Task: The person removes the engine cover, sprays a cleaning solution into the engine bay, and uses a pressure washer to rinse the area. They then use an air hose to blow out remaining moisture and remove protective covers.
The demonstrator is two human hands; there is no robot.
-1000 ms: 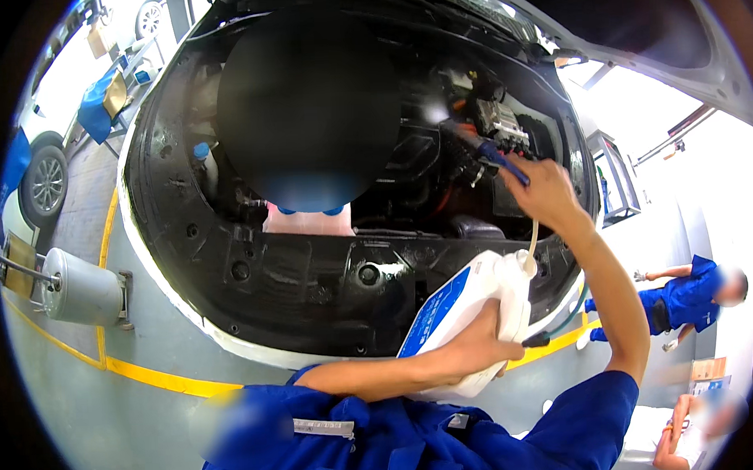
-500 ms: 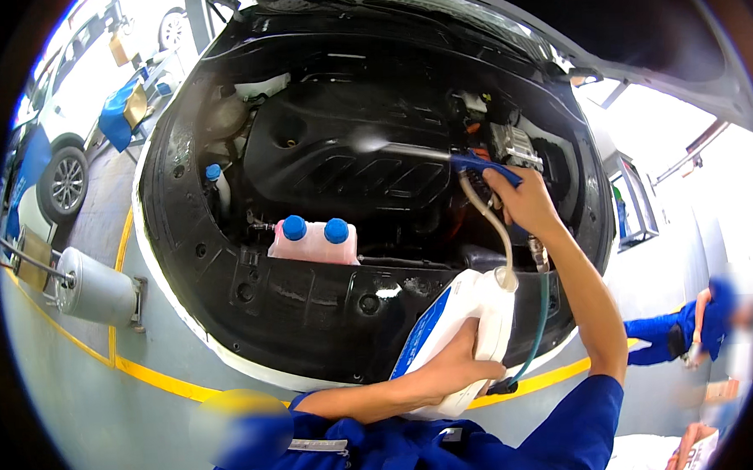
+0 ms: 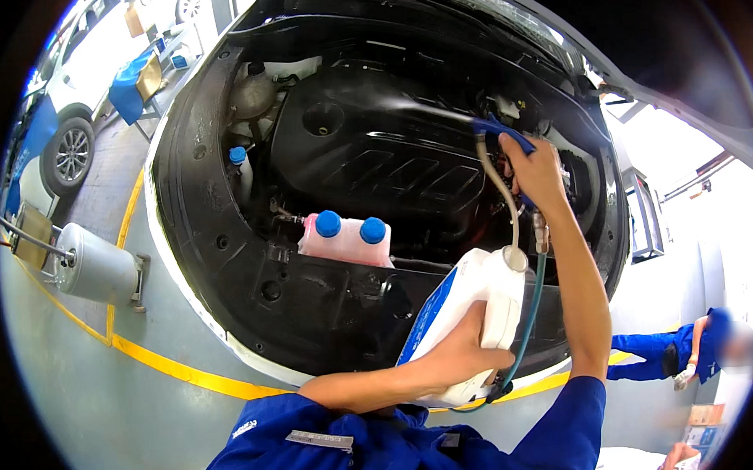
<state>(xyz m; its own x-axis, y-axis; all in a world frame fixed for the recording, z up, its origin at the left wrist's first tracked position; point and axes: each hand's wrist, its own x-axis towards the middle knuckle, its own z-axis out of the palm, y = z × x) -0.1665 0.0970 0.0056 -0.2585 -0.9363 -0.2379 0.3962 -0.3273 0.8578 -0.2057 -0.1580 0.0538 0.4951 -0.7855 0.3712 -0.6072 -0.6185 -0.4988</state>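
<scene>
My right hand (image 3: 539, 176) grips a blue spray gun (image 3: 501, 132) above the right side of the engine bay. A whitish jet (image 3: 425, 107) leaves its nozzle toward the left, over the black engine cover (image 3: 390, 171). From the gun a clear tube (image 3: 502, 183) runs down into the mouth of a white jug (image 3: 477, 294) with a blue label. My left hand (image 3: 453, 353) holds this jug by its handle, tilted, at the front edge of the bay. A teal hose (image 3: 534, 312) hangs from a metal fitting (image 3: 540, 232) below the gun.
Left of the jug sits a pinkish reservoir (image 3: 343, 243) with two blue caps. A raised hood (image 3: 636, 30) overhangs the back right. On the left stand a grey cylinder (image 3: 100, 262) and a white car (image 3: 76, 80). A blue-clad person (image 3: 676, 352) is at the right.
The spray gun has moved slightly toward the back of the engine bay, and its jet now crosses the rear of the engine cover. My view has shifted a little left.
</scene>
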